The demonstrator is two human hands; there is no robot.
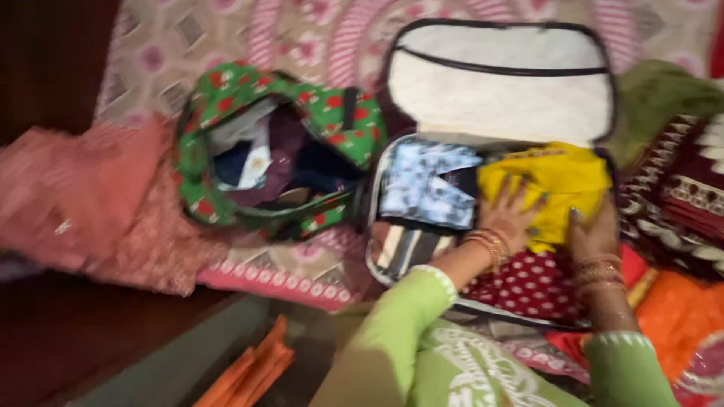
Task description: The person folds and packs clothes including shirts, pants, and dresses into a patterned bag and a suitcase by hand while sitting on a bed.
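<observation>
An open suitcase (381,260) with a white-lined lid (498,90) lies on the bed. Inside it are a yellow garment (562,177), a blue-and-white printed cloth (426,185) and a red cloth with white dots (532,286). My left hand (511,215) lies flat, fingers spread, on the yellow garment's left part. My right hand (594,232) presses the same garment at its lower right edge. Both wrists wear gold bangles and light green sleeves. The frame is blurred.
A green floral bag (219,83) stands open left of the suitcase, with dark and white clothes inside. Pink fabric (98,196) lies at the far left, a maroon patterned cloth (682,188) and orange fabric (679,309) at the right. The patterned bedspread (302,38) lies underneath.
</observation>
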